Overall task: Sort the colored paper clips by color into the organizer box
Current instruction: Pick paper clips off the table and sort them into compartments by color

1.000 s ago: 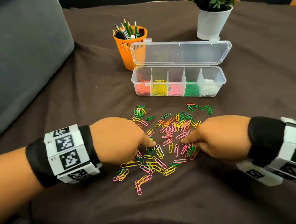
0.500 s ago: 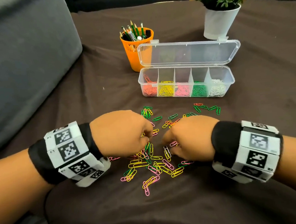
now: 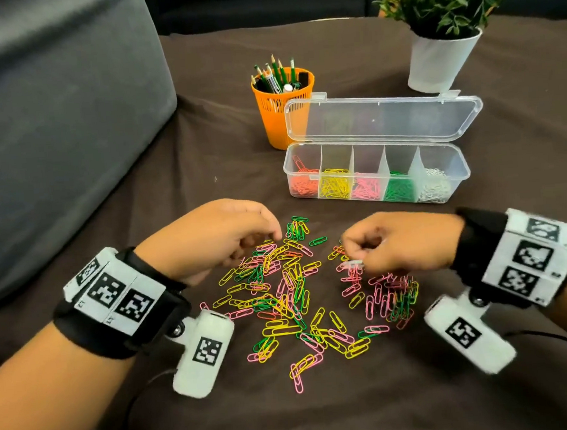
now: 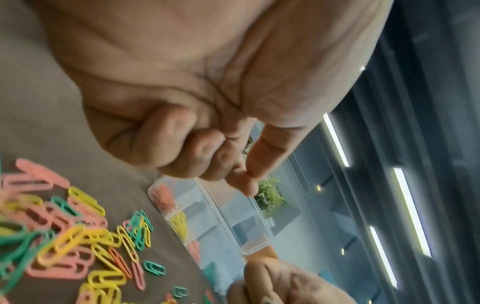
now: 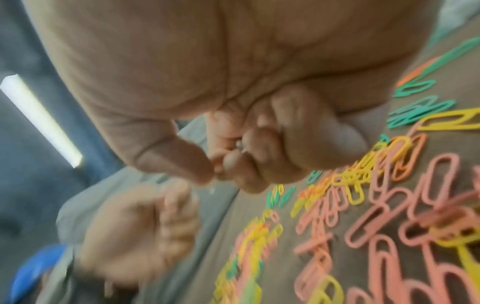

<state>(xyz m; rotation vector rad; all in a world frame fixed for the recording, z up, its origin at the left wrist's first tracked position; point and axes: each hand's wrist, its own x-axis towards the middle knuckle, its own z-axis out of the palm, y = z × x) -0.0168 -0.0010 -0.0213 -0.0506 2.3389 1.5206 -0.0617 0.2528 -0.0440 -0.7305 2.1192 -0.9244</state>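
Closest to me, a loose pile of paper clips [image 3: 301,301] in pink, yellow, green and orange lies spread on the dark brown cloth [image 3: 323,413], scattered flat so each colour can be told apart. My left hand [image 3: 210,240] hovers over the pile's far left edge, fingers curled under and thumb tip meeting forefinger; the left wrist view shows no clip between them, though one small enough could be hidden. My right hand [image 3: 401,240] is curled above the pile's right side, thumb and fingertips pinched together on something small and pale, probably a white clip, but blur keeps me from being sure. Beyond the pile, well apart from both hands, sits the clear organizer box [image 3: 376,174], lid tipped back so every slot stays reachable; left to right its five compartments hold orange, yellow, pink, green and white clips. Behind it stand an orange pencil cup [image 3: 282,114] and a potted plant [image 3: 442,56].
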